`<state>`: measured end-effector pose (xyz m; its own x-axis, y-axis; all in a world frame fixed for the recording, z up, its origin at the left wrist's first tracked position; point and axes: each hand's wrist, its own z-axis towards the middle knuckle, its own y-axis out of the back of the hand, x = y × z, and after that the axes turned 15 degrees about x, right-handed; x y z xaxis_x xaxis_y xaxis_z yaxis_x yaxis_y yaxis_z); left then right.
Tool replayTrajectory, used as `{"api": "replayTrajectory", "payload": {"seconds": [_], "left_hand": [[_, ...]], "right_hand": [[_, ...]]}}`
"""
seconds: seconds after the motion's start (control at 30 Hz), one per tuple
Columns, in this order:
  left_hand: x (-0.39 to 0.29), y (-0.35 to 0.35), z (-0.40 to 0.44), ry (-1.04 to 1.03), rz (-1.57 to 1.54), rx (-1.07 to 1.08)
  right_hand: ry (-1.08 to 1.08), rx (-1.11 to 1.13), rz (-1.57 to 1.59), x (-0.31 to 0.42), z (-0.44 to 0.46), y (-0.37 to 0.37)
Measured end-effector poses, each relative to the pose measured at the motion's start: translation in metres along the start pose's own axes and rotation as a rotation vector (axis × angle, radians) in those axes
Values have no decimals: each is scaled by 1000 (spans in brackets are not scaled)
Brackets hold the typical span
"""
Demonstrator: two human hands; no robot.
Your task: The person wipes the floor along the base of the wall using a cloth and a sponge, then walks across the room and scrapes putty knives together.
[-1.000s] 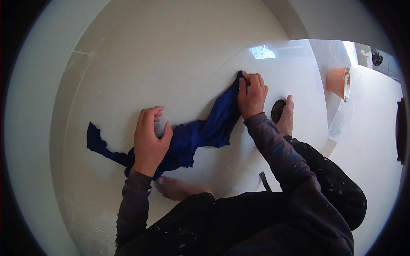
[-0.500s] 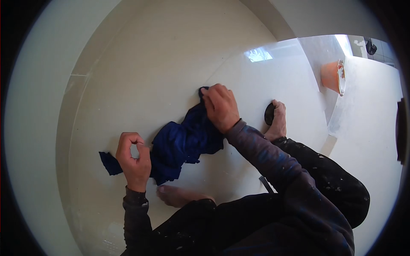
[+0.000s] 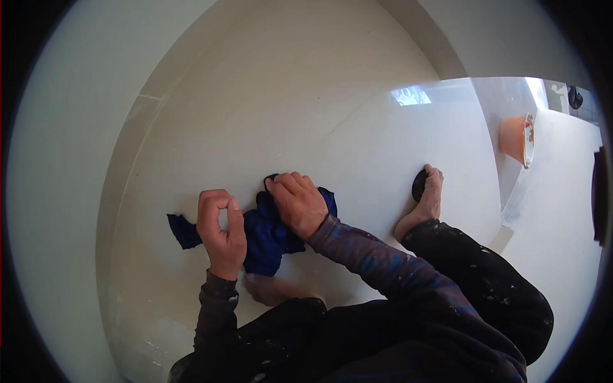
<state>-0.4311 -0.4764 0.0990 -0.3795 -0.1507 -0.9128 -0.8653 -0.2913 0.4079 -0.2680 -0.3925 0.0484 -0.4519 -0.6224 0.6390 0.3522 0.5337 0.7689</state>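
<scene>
A crumpled dark-blue cloth [image 3: 265,246] lies on the glossy pale floor in front of me. My right hand [image 3: 298,203] is closed on its upper edge, with a bit of fabric showing by the thumb and index finger. My left hand [image 3: 222,231] is above the cloth's left part, thumb and index finger bent into a ring and their tips together. Whatever is between those tips, if anything, is too small to make out. One end of the cloth sticks out to the left, behind that hand.
My bare feet are on the floor, one [image 3: 274,290] just below the cloth, the other [image 3: 426,201] to the right beside a black round object [image 3: 419,185]. An orange bucket [image 3: 514,140] with a stained rim stands at the far right. Pale walls and a skirting [image 3: 131,131] bound the floor.
My right hand has drawn its edge of the cloth left and toward me, bunching the cloth closer to my left hand. The left hand keeps its ring shape. The view has shifted slightly.
</scene>
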Motion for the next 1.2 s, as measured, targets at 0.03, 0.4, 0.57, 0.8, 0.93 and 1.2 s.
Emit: {"api": "replayTrajectory", "payload": {"seconds": [0.03, 0.4, 0.57, 0.8, 0.93, 1.2], "left_hand": [[-4, 7, 1, -19, 1, -66], [5, 45, -48, 264, 56, -189], [10, 42, -46, 207, 120, -72], [22, 29, -44, 229, 181, 123], [19, 32, -37, 265, 122, 92], [32, 36, -37, 230, 110, 55]], "right_hand": [[46, 86, 47, 15, -5, -9], [-56, -262, 372, -4, 152, 8], [-76, -333, 245, -23, 267, -2], [-74, -345, 71, -10, 273, -14], [-313, -316, 393, 5, 294, -16], [-85, -430, 264, 27, 280, -44]]}}
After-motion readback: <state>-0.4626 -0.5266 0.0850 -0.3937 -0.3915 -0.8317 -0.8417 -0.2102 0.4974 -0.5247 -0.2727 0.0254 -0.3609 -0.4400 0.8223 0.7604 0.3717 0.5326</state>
